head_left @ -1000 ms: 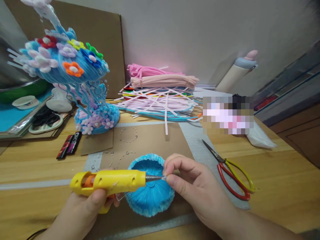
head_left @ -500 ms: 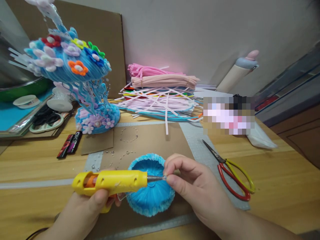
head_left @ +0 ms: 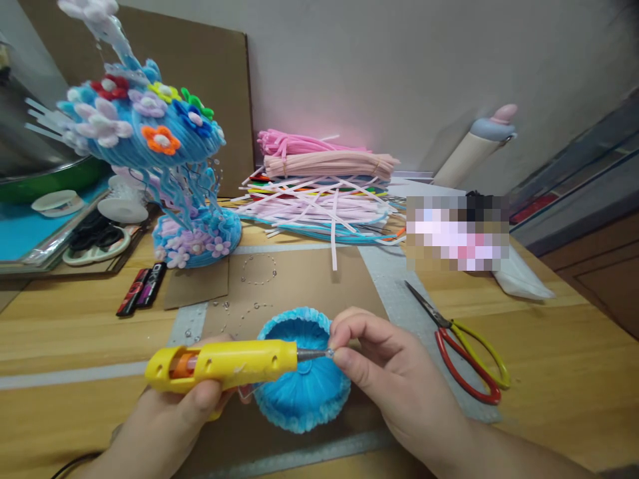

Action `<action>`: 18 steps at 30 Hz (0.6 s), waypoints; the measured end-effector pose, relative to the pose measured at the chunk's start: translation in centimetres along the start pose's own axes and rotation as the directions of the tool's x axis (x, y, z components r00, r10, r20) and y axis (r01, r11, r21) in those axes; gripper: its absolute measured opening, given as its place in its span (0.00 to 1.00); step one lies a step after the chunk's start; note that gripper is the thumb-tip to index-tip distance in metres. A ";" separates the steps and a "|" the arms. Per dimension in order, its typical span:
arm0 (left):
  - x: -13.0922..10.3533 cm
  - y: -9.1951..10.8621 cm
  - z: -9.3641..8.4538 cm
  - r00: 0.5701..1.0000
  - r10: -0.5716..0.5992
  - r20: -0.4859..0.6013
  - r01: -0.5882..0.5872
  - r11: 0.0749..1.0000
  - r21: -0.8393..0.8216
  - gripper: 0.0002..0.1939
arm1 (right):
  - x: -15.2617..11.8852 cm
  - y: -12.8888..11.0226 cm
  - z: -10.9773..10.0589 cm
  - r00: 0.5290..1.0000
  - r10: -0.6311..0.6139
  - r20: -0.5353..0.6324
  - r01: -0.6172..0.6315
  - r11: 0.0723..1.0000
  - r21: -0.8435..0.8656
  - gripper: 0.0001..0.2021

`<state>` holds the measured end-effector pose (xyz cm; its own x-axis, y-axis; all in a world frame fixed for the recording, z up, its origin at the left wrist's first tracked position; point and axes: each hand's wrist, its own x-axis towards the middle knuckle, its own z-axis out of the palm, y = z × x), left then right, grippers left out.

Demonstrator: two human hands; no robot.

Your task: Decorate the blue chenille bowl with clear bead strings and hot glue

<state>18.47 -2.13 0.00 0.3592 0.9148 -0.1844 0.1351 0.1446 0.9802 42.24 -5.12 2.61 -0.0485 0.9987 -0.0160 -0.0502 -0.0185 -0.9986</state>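
My left hand [head_left: 184, 412] is closed around the grip of a yellow hot glue gun [head_left: 239, 359], its nozzle pointing right. An orange part shows through the slot in the gun's body. At the nozzle tip, my right hand [head_left: 399, 379] pinches a small clear bead [head_left: 330, 352] between thumb and forefinger. The nozzle touches or nearly touches it. Below the gun and fingertips, a blue fuzzy bowl-shaped piece [head_left: 304, 406] with a ruffled rim lies open side up, partly covered by the gun. Beaded strands [head_left: 258, 269] lie behind it on the cardboard [head_left: 319, 279].
Scissors [head_left: 449, 326] with red and yellow handles lie at right. A tall blue flower-covered pipe-cleaner piece [head_left: 150, 126] stands at back left, near two small dark-and-coloured packs [head_left: 142, 289]. Bundles of pipe cleaners [head_left: 324, 193] are stacked by the wall, left of a leaning bottle [head_left: 469, 153].
The hands, glue gun and bead hold nearly the same place. The fingers under the gun have drawn in, and the orange piece beneath it is now hidden. The view has shifted slightly.
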 end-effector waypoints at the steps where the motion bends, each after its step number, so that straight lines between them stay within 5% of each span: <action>1: 0.0 0.0 0.1 1.000 0.003 -0.006 -0.003 1.000 -0.004 0.26 | 0.0 0.0 0.0 1.000 -0.001 0.002 0.001 1.000 0.002 0.06; 9: 0.0 0.4 0.3 1.000 -0.011 -0.022 0.010 0.998 -0.069 0.26 | -0.1 0.0 -0.1 1.000 -0.016 0.003 0.016 1.000 -0.017 0.06; 18: -0.6 0.7 0.9 0.973 -0.126 -0.191 0.115 0.991 -0.067 0.28 | -0.1 0.0 -0.1 1.000 0.002 0.017 -0.002 1.000 0.000 0.06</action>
<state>19.19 -2.89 0.74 0.1563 0.9443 -0.2895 0.1131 0.2740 0.9551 42.31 -5.23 2.59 -0.0659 0.9977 -0.0170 -0.0501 -0.0204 -0.9985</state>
